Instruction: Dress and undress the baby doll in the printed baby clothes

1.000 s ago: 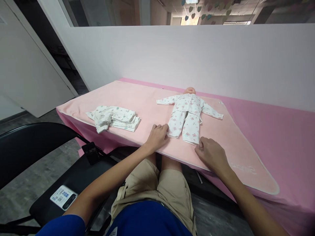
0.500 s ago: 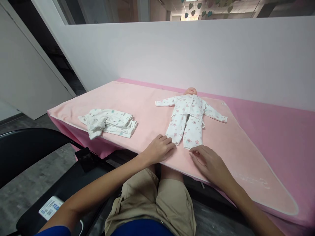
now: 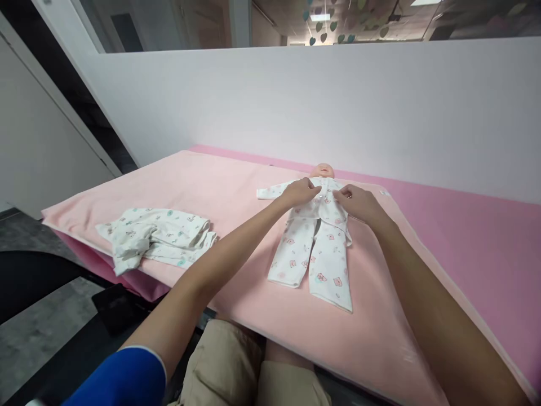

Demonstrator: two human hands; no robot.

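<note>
A baby doll lies on its back, dressed in a white patterned shirt and matching trousers. The trouser legs point towards me, slightly apart. Over the left side of the shirt's chest, my left hand is closed, its thumb and fingertips pinching the cloth near the front opening. Opposite it, my right hand pinches the shirt's other front edge. My right hand and forearm hide the sleeve on that side. The other sleeve lies stretched out to the left, behind my left wrist.
A folded heap of white printed baby clothes lies on the left of the pink blanket. The blanket covers a table against a white wall. A black chair with a dark phone-like object stands at the lower left.
Both hands have moved from the trouser hems up to the shirt's chest and pinch its front. The trouser legs look straighter and longer. My view has shifted closer to the doll.
</note>
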